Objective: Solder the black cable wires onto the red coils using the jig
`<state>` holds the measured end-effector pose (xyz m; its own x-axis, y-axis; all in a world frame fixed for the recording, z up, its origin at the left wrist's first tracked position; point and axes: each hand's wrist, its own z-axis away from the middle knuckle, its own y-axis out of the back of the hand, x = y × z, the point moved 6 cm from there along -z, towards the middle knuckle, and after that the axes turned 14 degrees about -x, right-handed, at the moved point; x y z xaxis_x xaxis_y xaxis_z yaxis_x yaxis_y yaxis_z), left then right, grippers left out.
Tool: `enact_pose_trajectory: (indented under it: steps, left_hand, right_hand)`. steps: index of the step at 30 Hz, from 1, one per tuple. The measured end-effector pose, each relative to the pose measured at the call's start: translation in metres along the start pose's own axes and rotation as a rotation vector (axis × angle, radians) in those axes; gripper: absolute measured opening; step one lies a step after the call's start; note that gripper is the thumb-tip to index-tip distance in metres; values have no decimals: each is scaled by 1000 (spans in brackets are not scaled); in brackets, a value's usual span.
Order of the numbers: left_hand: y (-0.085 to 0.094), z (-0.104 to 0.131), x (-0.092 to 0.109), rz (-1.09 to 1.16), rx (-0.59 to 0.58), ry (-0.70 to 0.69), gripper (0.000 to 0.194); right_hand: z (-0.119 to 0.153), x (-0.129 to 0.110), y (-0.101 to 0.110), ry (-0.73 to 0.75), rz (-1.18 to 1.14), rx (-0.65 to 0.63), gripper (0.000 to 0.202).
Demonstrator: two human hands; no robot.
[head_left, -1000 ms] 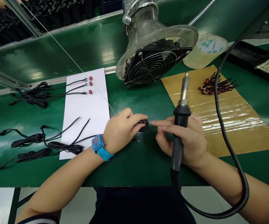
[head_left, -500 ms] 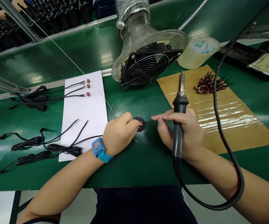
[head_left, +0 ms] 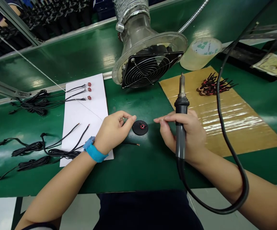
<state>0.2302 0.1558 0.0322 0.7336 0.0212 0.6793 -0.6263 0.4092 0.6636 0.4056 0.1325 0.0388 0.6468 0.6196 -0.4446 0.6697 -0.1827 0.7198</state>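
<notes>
My left hand (head_left: pixel 115 129), with a blue strap at the wrist, pinches a thin silvery solder wire (head_left: pixel 33 64) between thumb and forefinger. Its fingertips are just above the left edge of a black round disc (head_left: pixel 136 131), on which a small red-and-black wound part (head_left: pixel 142 126) sits. Right of the disc, my right hand (head_left: pixel 196 137) is wrapped round a soldering iron (head_left: pixel 182 137), tip pointing up and away from me. Under my left hand, a black cable end (head_left: pixel 131 143) with a coppery tip shows; the rest of it is partly hidden.
Coiled black cables (head_left: pixel 37 105) lie at left, three ending in reddish parts on a white sheet (head_left: pixel 88 76). A fume extractor fan (head_left: pixel 150 70) hangs over the bench. At right are a tape roll (head_left: pixel 198 57), brown board (head_left: pixel 244 127), wound parts (head_left: pixel 212 86) and iron stand (head_left: pixel 241 57).
My left hand has drawn back left from the disc, uncovering the wound part on it. The solder wire has shifted with the hand. My right hand keeps the iron nearly in place.
</notes>
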Motion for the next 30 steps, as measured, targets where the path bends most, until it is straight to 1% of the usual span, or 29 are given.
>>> enact_pose_trajectory:
  steps: [2, 5, 8, 13, 17, 21, 24, 26, 27, 30]
  left_hand:
    - [-6, -7, -2, 90, -123, 71, 35]
    - [-12, -12, -2, 192, -211, 129, 42]
    - [-16, -14, -2, 248, -252, 172, 43]
    - [-20, -15, -6, 306, -284, 208, 36]
    - [-24, -16, -8, 387, -332, 197, 29]
    - [-28, -17, -11, 384, -366, 165, 31]
    - [-27, -18, -11, 333, -365, 130, 33]
    - [-24, -16, -10, 298, -347, 106, 36]
    - [-20, -14, -10, 271, -315, 93, 38]
    - [-2, 1, -9, 125, -163, 50, 39]
  right_hand:
    - [0, 0, 0, -1, 6, 4, 31]
    - [1, 1, 0, -20, 28, 23, 29]
    - [1, 2, 1, -28, 45, 38, 26]
    - [-2, -1, 2, -16, 50, 24, 24]
    - [-2, -1, 3, -39, 58, 20, 23]
    - [-1, -1, 1, -19, 42, 24, 25]
    - [1, 1, 0, -25, 33, 29, 26]
    - [1, 2, -1, -36, 26, 25, 27]
    - [1, 3, -2, -37, 19, 19, 27]
    - [1, 3, -2, -31, -2, 10, 25]
